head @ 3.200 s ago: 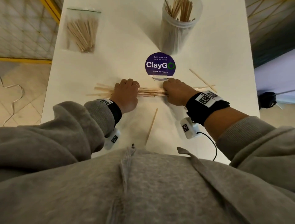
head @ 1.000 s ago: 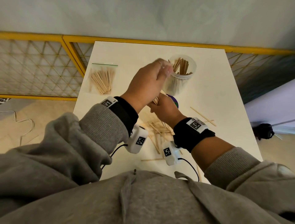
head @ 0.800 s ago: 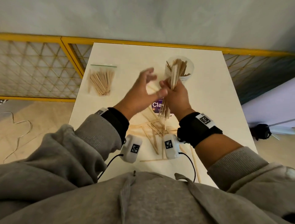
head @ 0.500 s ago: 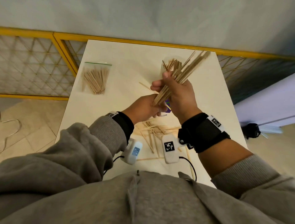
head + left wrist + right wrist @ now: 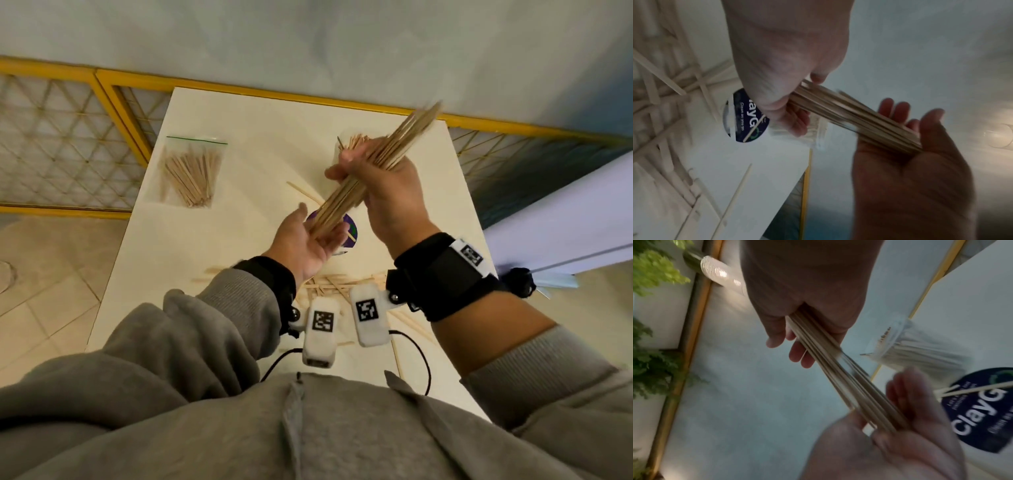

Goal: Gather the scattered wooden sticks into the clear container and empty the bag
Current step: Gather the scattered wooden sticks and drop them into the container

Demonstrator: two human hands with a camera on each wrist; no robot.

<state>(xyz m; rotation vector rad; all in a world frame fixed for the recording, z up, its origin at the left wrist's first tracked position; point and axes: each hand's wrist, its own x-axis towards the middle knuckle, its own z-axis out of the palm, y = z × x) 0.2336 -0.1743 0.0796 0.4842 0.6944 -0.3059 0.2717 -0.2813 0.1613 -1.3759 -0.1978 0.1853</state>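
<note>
Pale thin wooden sticks [image 5: 366,178] bunched, tilted, in right hand [image 5: 387,192].

Room: pale grey wall [image 5: 342,44]; yellow-framed lattice railing [image 5: 61,144]; beige tiled floor [image 5: 51,274]; white table [image 5: 191,246]; green foliage [image 5: 651,272].

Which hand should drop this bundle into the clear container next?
Right. The right hand grips the stick bundle mid-length, just in front of the clear container. The left hand lies open, only squaring the lower ends.
</note>
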